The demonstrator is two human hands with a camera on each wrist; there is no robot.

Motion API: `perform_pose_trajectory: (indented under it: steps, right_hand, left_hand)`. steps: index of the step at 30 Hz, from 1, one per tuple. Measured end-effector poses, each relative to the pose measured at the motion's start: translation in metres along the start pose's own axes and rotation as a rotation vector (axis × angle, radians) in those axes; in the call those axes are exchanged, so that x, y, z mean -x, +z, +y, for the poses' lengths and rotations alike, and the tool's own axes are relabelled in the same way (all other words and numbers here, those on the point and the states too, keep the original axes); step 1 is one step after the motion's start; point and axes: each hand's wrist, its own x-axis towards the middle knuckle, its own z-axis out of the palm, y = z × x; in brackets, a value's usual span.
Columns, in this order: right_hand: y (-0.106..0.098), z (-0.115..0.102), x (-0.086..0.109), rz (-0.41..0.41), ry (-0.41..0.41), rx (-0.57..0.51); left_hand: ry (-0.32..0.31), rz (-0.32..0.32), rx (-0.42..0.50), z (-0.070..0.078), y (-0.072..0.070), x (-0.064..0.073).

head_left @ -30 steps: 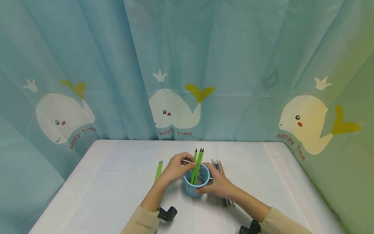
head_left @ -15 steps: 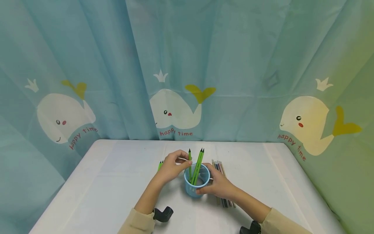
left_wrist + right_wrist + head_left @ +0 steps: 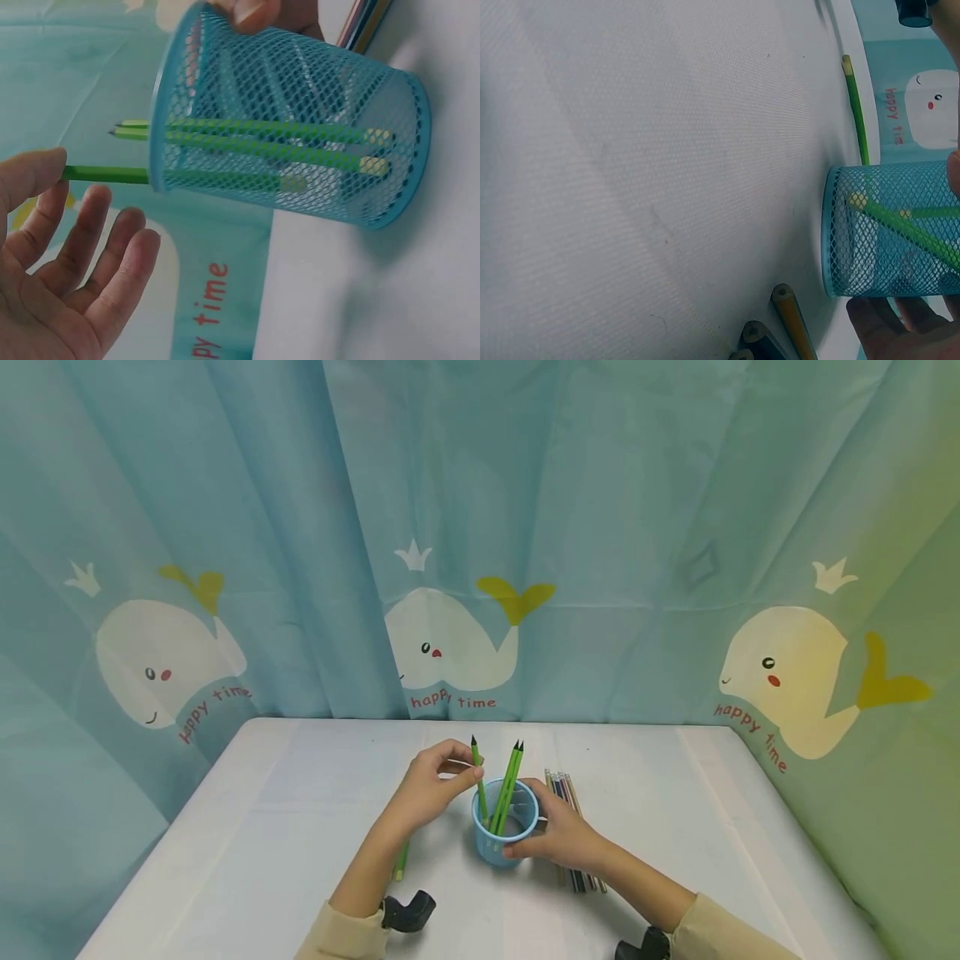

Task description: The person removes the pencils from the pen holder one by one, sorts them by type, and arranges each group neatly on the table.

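My left hand (image 3: 429, 787) pinches a green pencil (image 3: 105, 174) between thumb and index finger, close under its dark tip. The other fingers are spread apart. The pencil's eraser end is still within the blue mesh cup (image 3: 497, 853), higher than the ends of the two green pencils (image 3: 512, 783) that lean in it. All three tips point up out of the rim. My right hand (image 3: 564, 833) grips the cup around its right side, thumb at the front, and the cup stands upright on the table.
Several dark and tan pencils (image 3: 579, 882) lie in a bundle on the white table (image 3: 675, 827), right of the cup and partly behind my right hand. Another green pencil (image 3: 401, 862) lies to the left, mostly hidden under my left forearm. A curtain printed with whales (image 3: 457, 643) hangs behind.
My left hand has drawn left with the pinched pencil, away from the other two. Its tip now leans left and sits slightly higher. The right hand and cup have stayed in place.
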Motion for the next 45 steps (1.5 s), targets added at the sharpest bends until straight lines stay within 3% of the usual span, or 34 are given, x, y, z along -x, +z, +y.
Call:
perform_pose_trajectory:
  steps: [19,45]
  right_hand:
    - [0.002,-0.002,0.001,0.004,0.018,-0.012]
    - [0.001,0.000,0.002,-0.001,0.011,-0.011]
  left_hand:
    - [0.011,0.056,0.027,0.008,-0.027,0.012]
    - [0.025,0.121,0.040,0.010,-0.050,0.025]
